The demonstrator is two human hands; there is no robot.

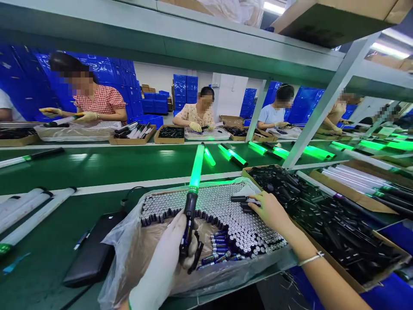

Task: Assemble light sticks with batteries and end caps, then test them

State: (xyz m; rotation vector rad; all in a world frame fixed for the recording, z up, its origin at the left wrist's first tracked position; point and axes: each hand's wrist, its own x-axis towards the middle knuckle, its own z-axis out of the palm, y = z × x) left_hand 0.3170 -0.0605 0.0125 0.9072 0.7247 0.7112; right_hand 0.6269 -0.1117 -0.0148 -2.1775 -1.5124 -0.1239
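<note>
My left hand (176, 241), in a white glove, is closed round the black handle of a light stick (196, 170). The stick's tube glows green and points up and away, and blue batteries show in the handle's open side. Beside my left fingers is a loose black plastic piece (195, 258). My bare right hand (269, 209) pinches a few small black plastic parts (243, 201) above a plastic-lined tray (155, 280). Upright batteries (206, 200) fill the tray's far and right sides, while several lie flat near my left hand.
Right of the tray, a cardboard box (364, 275) holds many black plastic parts. A black power bank-like case (93, 249) and unlit sticks (41, 215) lie left. Ahead runs a green conveyor belt (129, 165) with lit sticks. Co-workers (200, 110) sit beyond it; a shelf (193, 34) hangs overhead.
</note>
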